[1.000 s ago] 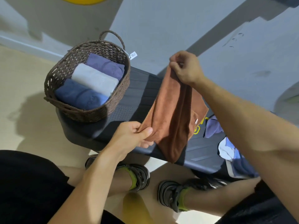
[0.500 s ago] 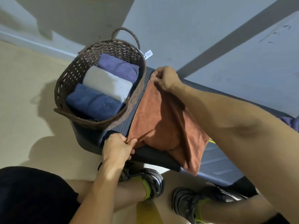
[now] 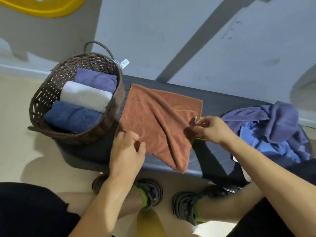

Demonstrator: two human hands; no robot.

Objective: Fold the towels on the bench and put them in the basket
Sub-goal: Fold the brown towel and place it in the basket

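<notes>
A rust-brown towel (image 3: 159, 122) lies spread on the dark bench (image 3: 220, 101), its near corner hanging over the front edge. My left hand (image 3: 127, 149) rests on the towel's near left corner and pinches it between thumb and fingers. My right hand (image 3: 209, 129) pinches the towel's right edge next to its small label. The woven brown basket (image 3: 51, 93) stands on the bench's left end and holds three folded towels: purple (image 3: 97, 79), white (image 3: 85, 96) and dark blue (image 3: 71, 116).
A heap of unfolded purple and blue towels (image 3: 273, 130) lies on the bench's right end. A grey wall rises behind the bench. My two feet in sandals (image 3: 184, 204) stand on the beige floor just in front of it.
The towel, held up in the air a second ago, now lies spread flat on the bench. My right hand has moved from the far corner by the basket to the towel's right edge.
</notes>
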